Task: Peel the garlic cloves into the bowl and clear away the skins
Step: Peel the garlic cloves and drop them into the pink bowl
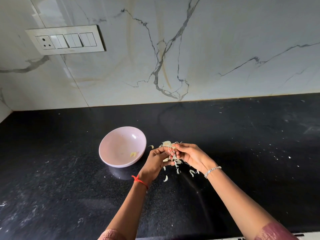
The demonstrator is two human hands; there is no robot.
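Left hand: your left hand (158, 159) has its fingers curled round the garlic cloves (167, 144), held over the dark surface (69, 170).
Right hand: your right hand (189, 155) meets the left and pinches the same bunch with its fingertips.
Bowl: the pink bowl (117, 144) stands just left of your hands, with peeled cloves (133, 154) lying inside by its right wall.
Skins: loose skins (178, 170) lie scattered on the surface under and beside your hands.
Wrists: red thread (139, 181) on your left, silver bracelet (212, 170) on your right.
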